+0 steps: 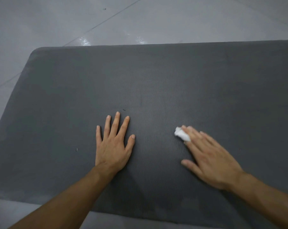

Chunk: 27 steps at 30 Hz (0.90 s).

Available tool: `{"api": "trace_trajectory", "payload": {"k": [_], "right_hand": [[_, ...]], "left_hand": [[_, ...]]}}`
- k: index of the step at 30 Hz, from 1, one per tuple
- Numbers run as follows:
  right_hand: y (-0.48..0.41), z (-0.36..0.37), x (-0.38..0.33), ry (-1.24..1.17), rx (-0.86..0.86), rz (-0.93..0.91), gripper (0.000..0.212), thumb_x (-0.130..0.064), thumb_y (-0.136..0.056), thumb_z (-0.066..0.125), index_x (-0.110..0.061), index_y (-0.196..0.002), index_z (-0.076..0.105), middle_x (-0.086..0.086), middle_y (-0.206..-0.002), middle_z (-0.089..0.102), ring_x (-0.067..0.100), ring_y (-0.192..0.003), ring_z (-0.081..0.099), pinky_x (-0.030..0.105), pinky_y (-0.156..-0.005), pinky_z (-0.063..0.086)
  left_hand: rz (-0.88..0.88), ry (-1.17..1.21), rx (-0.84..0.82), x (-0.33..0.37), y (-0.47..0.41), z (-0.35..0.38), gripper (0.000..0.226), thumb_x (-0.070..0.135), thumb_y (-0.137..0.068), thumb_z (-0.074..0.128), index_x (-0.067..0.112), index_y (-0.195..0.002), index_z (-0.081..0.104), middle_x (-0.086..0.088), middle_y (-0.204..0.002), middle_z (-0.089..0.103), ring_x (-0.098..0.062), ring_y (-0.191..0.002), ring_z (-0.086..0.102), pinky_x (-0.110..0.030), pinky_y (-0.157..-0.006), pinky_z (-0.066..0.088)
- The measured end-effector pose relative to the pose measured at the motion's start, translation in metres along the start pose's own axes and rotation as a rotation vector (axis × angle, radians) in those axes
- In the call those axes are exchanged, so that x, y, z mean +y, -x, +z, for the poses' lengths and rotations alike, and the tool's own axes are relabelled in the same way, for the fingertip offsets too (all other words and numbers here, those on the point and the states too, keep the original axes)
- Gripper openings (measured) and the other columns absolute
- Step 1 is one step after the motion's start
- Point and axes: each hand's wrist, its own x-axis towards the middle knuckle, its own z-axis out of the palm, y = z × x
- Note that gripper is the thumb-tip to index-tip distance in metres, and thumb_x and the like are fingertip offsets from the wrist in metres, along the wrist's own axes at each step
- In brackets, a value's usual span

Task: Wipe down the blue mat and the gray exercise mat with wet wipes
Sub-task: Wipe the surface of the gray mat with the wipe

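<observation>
**Two hands on the gray exercise mat, one pressing a wipe**

Head view, looking down. The left hand lies palm down on the gray exercise mat. Its fingers are straight and spread apart, the thumb is angled out to the right, and it holds nothing. Its bare forearm enters from the lower left corner.

The right hand also lies palm down, angled toward the upper left, with its forearm entering from the lower right. Its fingers are extended and close together, and the thumb is held out to the side. The fingertips press a bunched white wet wipe onto the mat, and most of the wipe shows beyond and beside them. This hand is slightly blurred. The two hands are well apart.

The mat is dark gray with a fine wavy ribbed texture and fills most of the view. It lies flat on a pale gray tiled floor. Its rounded far left corner and straight far edge are visible. One small dark speck sits just beyond the left fingertips, and another lies to the left of that hand.
</observation>
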Motion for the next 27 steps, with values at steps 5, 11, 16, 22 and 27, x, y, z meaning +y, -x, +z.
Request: {"api": "trace_trajectory", "payload": {"k": [5, 11, 16, 22, 27], "right_hand": [[-0.009, -0.009, 0.068, 0.005, 0.087, 0.314, 0.078, -0.064, -0.102, 0.024, -0.020, -0.166, 0.014, 0.002, -0.173, 0.014, 0.020, -0.159, 0.016, 0.039, -0.128, 0.015], [-0.005, -0.017, 0.092, -0.039, 0.086, 0.463, 0.082, -0.069, -0.101, 0.018, -0.017, -0.164, 0.018, 0.004, -0.174, 0.008, 0.021, -0.160, 0.008, 0.040, -0.128, 0.010], [0.014, -0.016, 0.031, -0.088, 0.011, 0.178, 0.081, -0.070, -0.099, 0.032, -0.029, -0.166, 0.010, -0.004, -0.173, 0.008, 0.017, -0.161, 0.001, 0.045, -0.128, 0.016], [0.035, 0.006, -0.049, -0.070, -0.079, -0.184, 0.086, -0.077, -0.099, 0.036, -0.024, -0.165, 0.022, -0.003, -0.174, 0.008, 0.021, -0.161, 0.004, 0.040, -0.126, 0.013], [0.052, 0.021, -0.068, 0.048, -0.040, -0.321, 0.084, -0.075, -0.101, 0.033, -0.014, -0.158, 0.041, 0.001, -0.174, 0.013, 0.022, -0.160, 0.014, 0.041, -0.122, 0.020]], "left_hand": [[-0.011, 0.024, 0.000, 0.005, -0.002, -0.001, 0.071, 0.063, -0.099, 0.014, 0.040, -0.165, 0.006, 0.011, -0.173, -0.008, -0.015, -0.159, -0.015, -0.057, -0.127, -0.004], [-0.019, 0.037, 0.014, 0.009, -0.002, -0.002, 0.070, 0.061, -0.098, 0.015, 0.040, -0.164, 0.008, 0.011, -0.173, -0.006, -0.014, -0.159, -0.012, -0.058, -0.127, -0.003], [0.040, 0.040, 0.027, 0.013, -0.005, -0.001, 0.066, 0.055, -0.101, 0.015, 0.037, -0.165, 0.015, 0.010, -0.174, -0.001, -0.013, -0.159, -0.010, -0.056, -0.128, 0.000], [0.035, 0.036, 0.011, 0.022, -0.011, 0.000, 0.068, 0.064, -0.101, 0.010, 0.040, -0.164, 0.010, 0.010, -0.174, -0.003, -0.014, -0.159, -0.010, -0.056, -0.127, -0.006], [0.037, 0.009, 0.007, 0.022, -0.011, 0.000, 0.068, 0.064, -0.101, 0.010, 0.039, -0.165, 0.009, 0.010, -0.174, -0.004, -0.015, -0.159, -0.010, -0.058, -0.127, -0.004]]}}
